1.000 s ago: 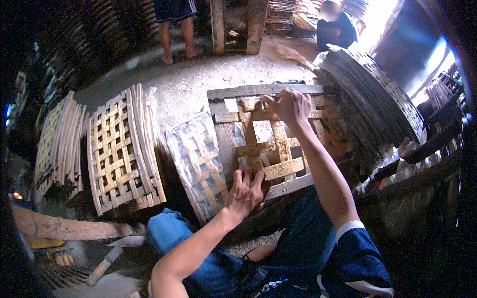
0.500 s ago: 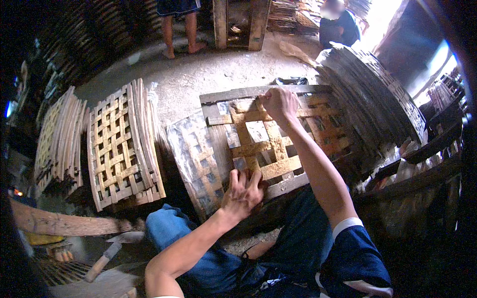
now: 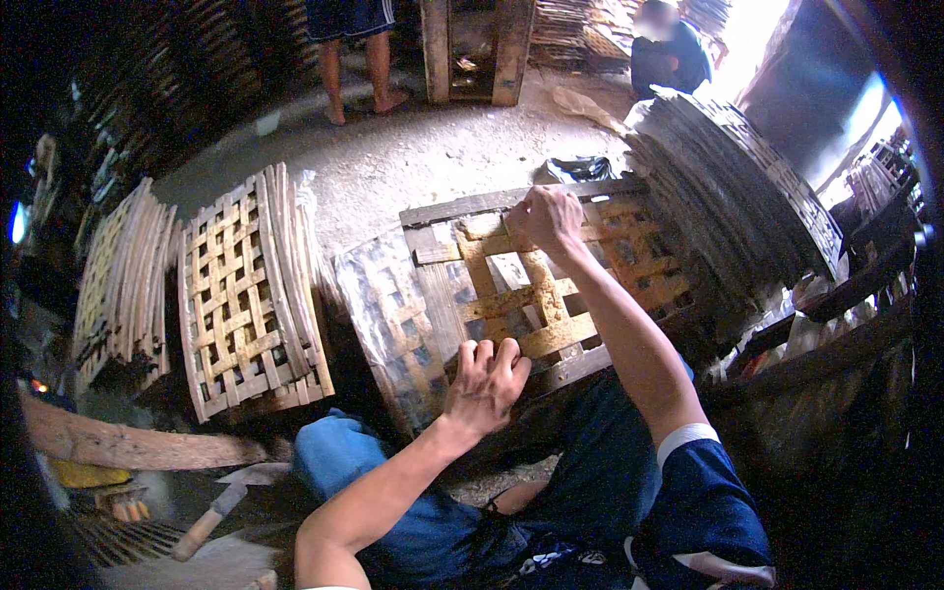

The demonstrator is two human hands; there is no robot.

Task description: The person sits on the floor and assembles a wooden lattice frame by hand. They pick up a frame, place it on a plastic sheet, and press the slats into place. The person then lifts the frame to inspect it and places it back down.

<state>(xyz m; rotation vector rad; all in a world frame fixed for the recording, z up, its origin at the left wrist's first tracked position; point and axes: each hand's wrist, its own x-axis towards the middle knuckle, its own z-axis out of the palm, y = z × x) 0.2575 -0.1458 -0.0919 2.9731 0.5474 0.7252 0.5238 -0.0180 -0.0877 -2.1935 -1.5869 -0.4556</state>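
A weathered wooden frame (image 3: 454, 208) lies in front of me with a lattice of flat yellowish strips (image 3: 547, 299) across it. My right hand (image 3: 551, 218) is closed over the frame's far bar, fingers curled around its edge. At the near side my left hand (image 3: 485, 388) rests on the frame with bent fingers hooked over it; the fingertips are partly hidden. A pale piece (image 3: 509, 270) shows through a gap between the strips. Beneath the frame's left end lies a woven rack (image 3: 388, 295) covered with clear plastic.
Woven racks (image 3: 231, 295) and more stacked racks (image 3: 123, 275) stand at left. A tall dark stack (image 3: 728, 177) borders the frame at right. A trowel-like tool (image 3: 211, 516) lies lower left beside a log (image 3: 147, 438). Beyond are a black plastic bag (image 3: 575, 169), a standing person and a crouching person.
The frame's far bar has come slightly toward me along with my right hand, uncovering more of the black bag. Gaps between the strips look different. My left hand has barely moved.
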